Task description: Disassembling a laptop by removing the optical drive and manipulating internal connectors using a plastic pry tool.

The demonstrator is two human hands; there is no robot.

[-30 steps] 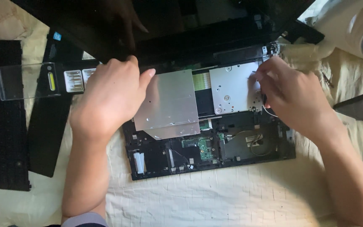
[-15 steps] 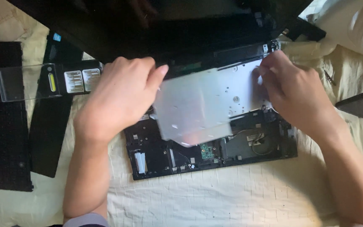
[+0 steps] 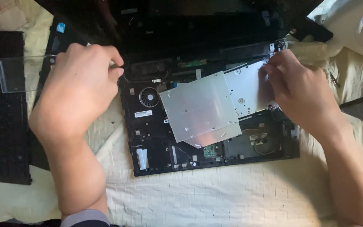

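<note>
head view: drive [image 3: 200, 109] now lies tilted, lifted off the laptop base [image 3: 156, 155]; right hand [image 3: 301, 94] fingers pinch its far end, left hand [image 3: 78, 90] has let go, fingers curled, seemingly empty, at the base's left edge.

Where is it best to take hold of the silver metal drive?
Probably by the free lower-left edge of the silver drive, coming from the left. It lies tilted above the open laptop base, and the right hand already holds the right end.

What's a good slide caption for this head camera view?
Right hand tilts a silver drive off an opened laptop base; left hand beside it.
</note>
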